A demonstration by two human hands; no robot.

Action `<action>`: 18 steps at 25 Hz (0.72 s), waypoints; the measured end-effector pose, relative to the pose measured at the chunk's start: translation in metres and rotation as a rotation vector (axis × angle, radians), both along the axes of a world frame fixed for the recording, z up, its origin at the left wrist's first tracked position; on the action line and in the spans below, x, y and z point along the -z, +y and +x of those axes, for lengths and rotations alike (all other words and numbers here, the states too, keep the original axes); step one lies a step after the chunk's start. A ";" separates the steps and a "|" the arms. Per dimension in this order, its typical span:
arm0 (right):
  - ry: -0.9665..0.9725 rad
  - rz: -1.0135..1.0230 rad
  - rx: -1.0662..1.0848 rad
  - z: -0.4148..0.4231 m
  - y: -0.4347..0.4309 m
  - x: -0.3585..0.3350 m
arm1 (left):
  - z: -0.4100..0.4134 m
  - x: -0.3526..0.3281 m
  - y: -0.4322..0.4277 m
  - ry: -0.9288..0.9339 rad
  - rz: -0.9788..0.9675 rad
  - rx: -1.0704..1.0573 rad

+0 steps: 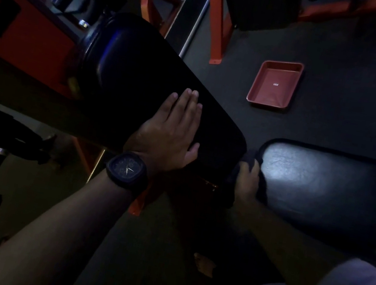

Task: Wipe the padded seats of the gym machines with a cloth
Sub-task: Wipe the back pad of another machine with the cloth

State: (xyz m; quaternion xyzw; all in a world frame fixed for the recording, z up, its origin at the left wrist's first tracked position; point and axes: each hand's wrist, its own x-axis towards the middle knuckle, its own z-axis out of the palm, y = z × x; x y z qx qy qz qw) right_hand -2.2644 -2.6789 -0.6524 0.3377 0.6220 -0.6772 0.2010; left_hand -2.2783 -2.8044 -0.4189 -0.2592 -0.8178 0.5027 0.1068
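We brace our left hand, fingers straight and flat, on the long black back pad, while our right hand curls round the dark cloth at the near end of the padded seat just beside it. To wipe well, we judge it best to spread the cloth flat under the palm and draw it in overlapping passes from this end to the far one. We would press evenly and follow the rounded edge, where dim light could hide grime.
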 end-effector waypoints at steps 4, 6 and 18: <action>0.006 -0.012 0.130 0.004 -0.012 -0.016 | 0.000 -0.001 0.001 0.009 -0.001 0.002; -0.060 -0.025 0.189 0.000 -0.010 -0.019 | 0.000 0.000 0.001 0.003 -0.005 0.016; 0.507 0.068 -0.002 0.039 -0.034 -0.092 | 0.002 -0.003 0.004 -0.002 -0.007 -0.023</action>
